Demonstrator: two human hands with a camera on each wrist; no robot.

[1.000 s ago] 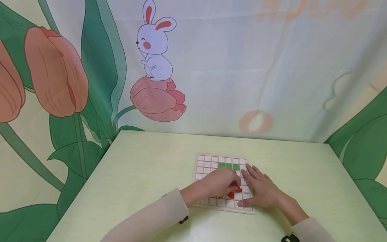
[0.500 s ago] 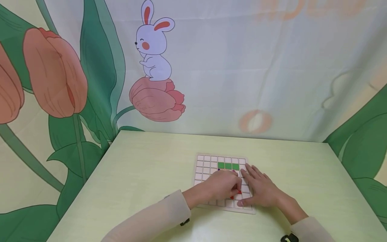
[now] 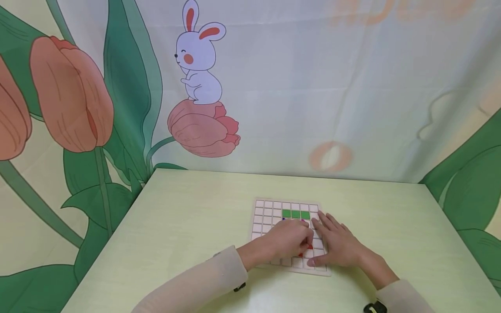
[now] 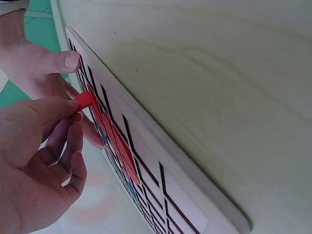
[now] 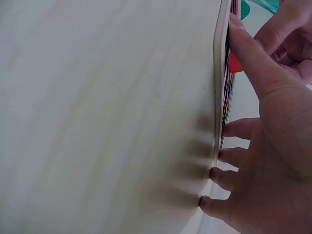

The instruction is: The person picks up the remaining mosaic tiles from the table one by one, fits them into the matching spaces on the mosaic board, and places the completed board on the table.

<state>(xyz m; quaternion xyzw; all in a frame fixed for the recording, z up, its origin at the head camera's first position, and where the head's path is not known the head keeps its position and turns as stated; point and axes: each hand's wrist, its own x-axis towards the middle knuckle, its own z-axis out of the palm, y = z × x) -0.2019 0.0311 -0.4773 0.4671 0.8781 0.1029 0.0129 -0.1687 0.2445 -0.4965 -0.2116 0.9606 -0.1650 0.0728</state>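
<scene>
A square wooden board (image 3: pixel 259 227) marked with a grid lies on the table. Between thumb and index finger, my left hand (image 3: pixel 288 239) pinches a small red tile (image 4: pixel 85 100), its lower edge right at the board's surface. Other red tiles (image 4: pixel 120 145) lie in the grid beside it, partly covered by the left hand in the head view. A row of green tiles (image 3: pixel 295 214) sits near the far side. My right hand (image 3: pixel 341 244) rests with spread fingers along the board's right edge, the thumb on its near corner area.
The pale yellow-green table (image 3: pixel 188 217) extends around the board on all sides. Behind it hangs a curtain (image 3: pixel 274 87) printed with tulips and a white rabbit. Bits of blue and pink tiles show past the left hand.
My left hand has moved slightly down and to the right over the board, covering more of the red tiles. The right hand has stayed in place.
</scene>
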